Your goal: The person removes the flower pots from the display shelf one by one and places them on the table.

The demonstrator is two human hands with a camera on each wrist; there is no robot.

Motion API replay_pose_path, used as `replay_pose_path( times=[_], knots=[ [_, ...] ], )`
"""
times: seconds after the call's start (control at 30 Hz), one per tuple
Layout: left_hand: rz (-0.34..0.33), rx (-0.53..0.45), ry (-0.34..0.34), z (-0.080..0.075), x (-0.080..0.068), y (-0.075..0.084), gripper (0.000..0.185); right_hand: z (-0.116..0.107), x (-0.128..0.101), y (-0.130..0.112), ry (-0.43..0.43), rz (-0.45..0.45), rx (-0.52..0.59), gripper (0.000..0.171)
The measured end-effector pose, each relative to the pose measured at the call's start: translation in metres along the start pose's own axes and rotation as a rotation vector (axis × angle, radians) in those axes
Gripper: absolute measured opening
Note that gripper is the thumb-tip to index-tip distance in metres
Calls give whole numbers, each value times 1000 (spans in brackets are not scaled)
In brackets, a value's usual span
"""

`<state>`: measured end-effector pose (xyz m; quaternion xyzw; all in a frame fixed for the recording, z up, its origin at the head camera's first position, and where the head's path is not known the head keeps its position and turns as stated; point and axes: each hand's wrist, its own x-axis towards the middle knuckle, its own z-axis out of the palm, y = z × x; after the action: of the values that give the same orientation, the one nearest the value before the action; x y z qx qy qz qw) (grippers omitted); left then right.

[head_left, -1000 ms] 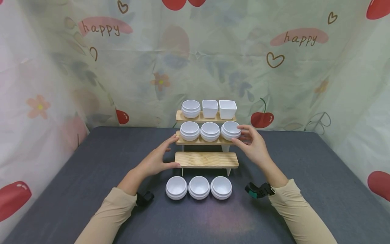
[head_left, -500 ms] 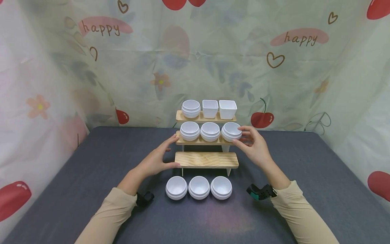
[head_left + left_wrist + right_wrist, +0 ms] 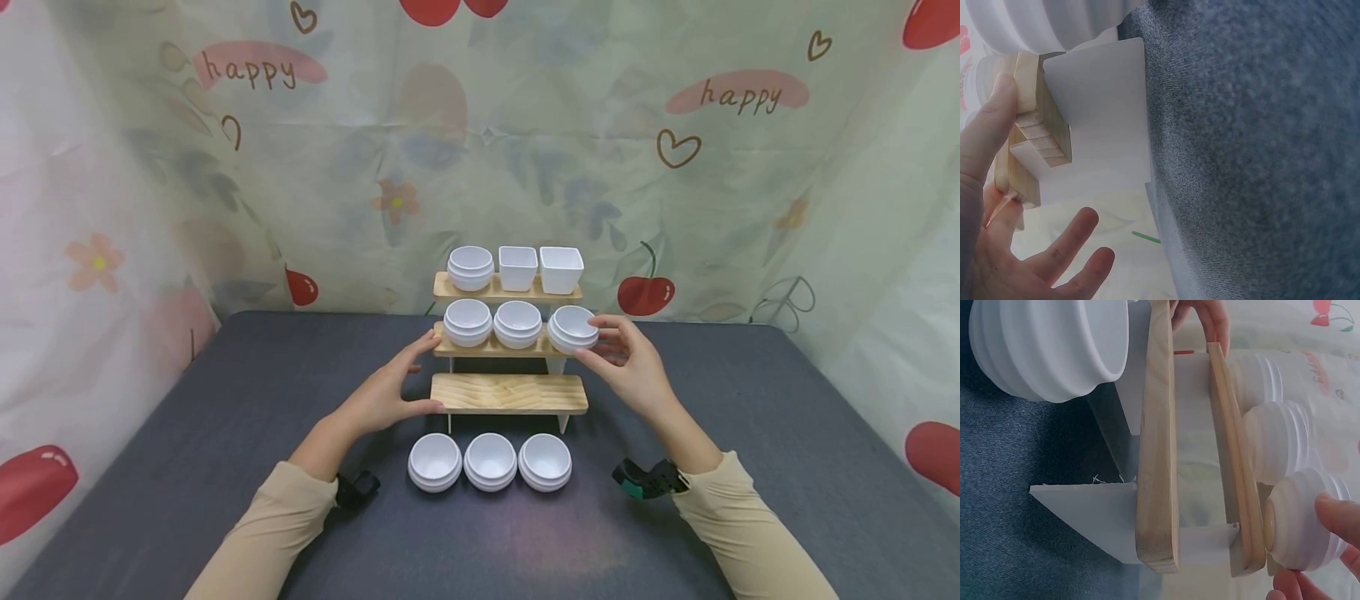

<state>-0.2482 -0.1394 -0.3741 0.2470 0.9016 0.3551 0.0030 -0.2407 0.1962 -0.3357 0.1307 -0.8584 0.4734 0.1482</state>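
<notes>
In the head view, my right hand (image 3: 633, 367) holds a round white ridged bowl (image 3: 573, 330) by its side at the right end of the middle shelf (image 3: 491, 351). The bowl leans a little; in the right wrist view its base (image 3: 1270, 524) is close to the shelf, and I cannot tell whether they touch. Two matching bowls, including the middle one (image 3: 517, 325), stand to its left. My left hand (image 3: 382, 392) spans the stand's left end, its thumb at the lower shelf (image 3: 510, 393) and a fingertip at the middle shelf; other fingers (image 3: 1066, 240) extend freely.
Three round bowls, the middle one (image 3: 491, 462) among them, stand in a row before the stand. On the top shelf (image 3: 495, 288) are one round bowl (image 3: 470, 267) and two square ones, one being the right square bowl (image 3: 561, 270). A patterned cloth (image 3: 487, 167) hangs behind the dark table (image 3: 315, 358).
My right hand has shifted slightly right and toward me with the bowl, widening the gap to the bowl beside it. My left hand has stayed in place.
</notes>
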Motion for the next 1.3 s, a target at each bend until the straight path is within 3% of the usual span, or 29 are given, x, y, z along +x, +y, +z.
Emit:
replay_pose_path(
  times=[0.6, 1.3],
  knots=[
    [37, -11, 13, 1, 1, -2, 92, -7, -8, 3, -17, -21, -35, 45],
    [17, -16, 2, 0, 0, -1, 93, -10, -16, 5, -49, -13, -15, 45]
  ],
)
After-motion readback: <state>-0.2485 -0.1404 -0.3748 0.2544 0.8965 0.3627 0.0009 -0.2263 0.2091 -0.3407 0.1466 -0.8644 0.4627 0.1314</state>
